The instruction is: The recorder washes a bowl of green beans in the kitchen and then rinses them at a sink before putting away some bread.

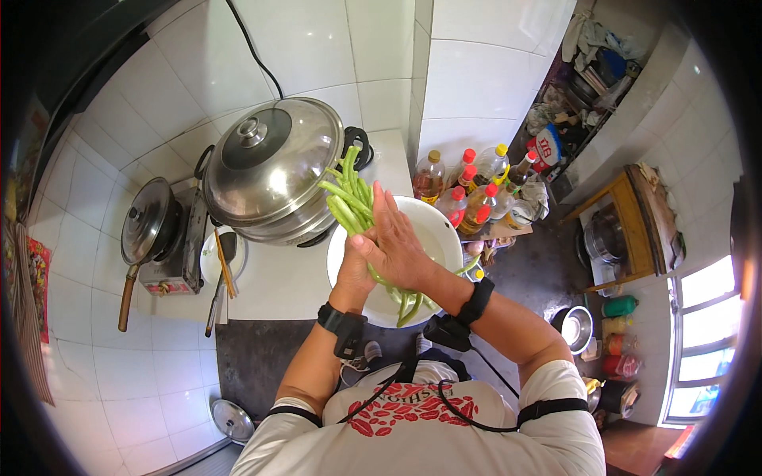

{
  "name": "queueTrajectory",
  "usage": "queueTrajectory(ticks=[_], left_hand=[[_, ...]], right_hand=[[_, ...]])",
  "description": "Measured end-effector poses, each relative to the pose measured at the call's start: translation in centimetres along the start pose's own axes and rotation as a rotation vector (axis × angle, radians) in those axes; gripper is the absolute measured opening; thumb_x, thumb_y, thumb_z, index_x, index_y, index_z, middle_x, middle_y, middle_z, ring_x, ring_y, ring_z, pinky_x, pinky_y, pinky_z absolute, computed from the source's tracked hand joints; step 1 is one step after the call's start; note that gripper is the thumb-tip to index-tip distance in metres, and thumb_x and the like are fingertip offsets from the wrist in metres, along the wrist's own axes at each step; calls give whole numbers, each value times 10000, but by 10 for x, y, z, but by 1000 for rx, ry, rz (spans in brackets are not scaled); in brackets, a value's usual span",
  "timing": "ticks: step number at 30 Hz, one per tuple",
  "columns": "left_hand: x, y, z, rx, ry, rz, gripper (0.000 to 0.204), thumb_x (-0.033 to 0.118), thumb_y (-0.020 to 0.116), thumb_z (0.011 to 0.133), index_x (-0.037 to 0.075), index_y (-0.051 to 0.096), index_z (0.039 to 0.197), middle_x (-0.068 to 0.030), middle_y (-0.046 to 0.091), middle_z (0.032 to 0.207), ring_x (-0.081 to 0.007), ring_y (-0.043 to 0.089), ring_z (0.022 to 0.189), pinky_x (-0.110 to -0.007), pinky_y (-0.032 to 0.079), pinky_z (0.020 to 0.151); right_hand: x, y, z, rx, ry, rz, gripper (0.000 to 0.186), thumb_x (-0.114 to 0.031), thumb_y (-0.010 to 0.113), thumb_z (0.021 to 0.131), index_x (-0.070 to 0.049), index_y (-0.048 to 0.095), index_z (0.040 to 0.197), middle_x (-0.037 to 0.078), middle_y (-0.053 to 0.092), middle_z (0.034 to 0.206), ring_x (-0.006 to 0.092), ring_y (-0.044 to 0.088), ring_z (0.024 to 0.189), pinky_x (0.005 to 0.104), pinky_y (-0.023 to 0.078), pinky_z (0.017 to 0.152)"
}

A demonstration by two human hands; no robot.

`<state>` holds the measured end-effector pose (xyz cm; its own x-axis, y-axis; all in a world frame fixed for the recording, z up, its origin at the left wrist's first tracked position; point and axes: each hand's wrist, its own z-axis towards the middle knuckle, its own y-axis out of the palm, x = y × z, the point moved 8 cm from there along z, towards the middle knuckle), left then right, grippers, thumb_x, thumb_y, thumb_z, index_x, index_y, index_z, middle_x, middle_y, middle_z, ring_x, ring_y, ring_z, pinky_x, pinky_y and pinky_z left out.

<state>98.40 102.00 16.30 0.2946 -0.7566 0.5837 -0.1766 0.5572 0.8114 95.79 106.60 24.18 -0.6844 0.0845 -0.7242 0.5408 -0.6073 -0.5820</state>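
Note:
A bunch of long green beans (pixel 349 197) is clasped between my two hands above a white bowl (pixel 439 234). My left hand (pixel 355 268) is closed around the beans from the left, its fingers mostly hidden. Against it from the right presses my right hand (pixel 399 246), its fingers long and together along the bunch. The upper ends of the beans stick up past my hands. Their lower ends hang over the inside of the bowl, and one bean reaches out toward its right side.
Behind my left hand stands a large lidded steamer pot (pixel 274 170). A lidded pan (pixel 147 222) sits on a stove at the far left, near a plate (pixel 210 262) with chopsticks and a dark-headed utensil. Several sauce bottles (pixel 480 190) crowd the right of the bowl.

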Motion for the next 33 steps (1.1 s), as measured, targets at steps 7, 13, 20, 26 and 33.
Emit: queueTrajectory(ticks=[7, 13, 20, 26, 33], left_hand=[[2, -12, -3, 182, 63, -74, 462, 214, 533, 806, 9, 382, 1192, -120, 500, 1111, -220, 518, 990, -336, 437, 845], [-4, -14, -9, 189, 27, -148, 459, 194, 531, 783, 42, 398, 1195, -106, 512, 1115, -234, 498, 1023, -362, 393, 908], [-11, -14, -9, 202, 59, -254, 449, 224, 513, 800, 29, 393, 1185, -112, 500, 1121, -228, 497, 1020, -363, 401, 893], [-20, -12, -11, 248, 115, -294, 432, 231, 495, 808, 35, 401, 1181, -107, 516, 1103, -229, 506, 1007, -362, 400, 896], [-26, -8, -18, 230, 105, -337, 452, 286, 517, 774, 16, 449, 1130, -119, 533, 1073, -233, 520, 978, -356, 414, 872]], right_hand=[[7, -5, 11, -99, 7, 476, 706, -429, 307, 897, -11, -46, 1344, 207, 128, 1384, 273, 134, 1292, 322, 164, 1017], [23, -5, 0, -219, 324, 898, 569, -198, 359, 903, -30, 59, 1356, 193, 208, 1366, 225, 229, 1255, 276, 206, 999], [29, -12, 5, -65, 83, 123, 388, -99, 417, 831, 23, 379, 1197, 248, 492, 1091, 338, 483, 1013, 352, 387, 847], [25, -21, -2, -91, 51, 10, 336, -123, 432, 836, 29, 432, 1136, 240, 550, 956, 369, 531, 892, 388, 421, 775], [37, -24, -8, -316, 207, 246, 325, -156, 439, 860, 20, 449, 1133, 156, 585, 951, 235, 578, 867, 311, 438, 743]])
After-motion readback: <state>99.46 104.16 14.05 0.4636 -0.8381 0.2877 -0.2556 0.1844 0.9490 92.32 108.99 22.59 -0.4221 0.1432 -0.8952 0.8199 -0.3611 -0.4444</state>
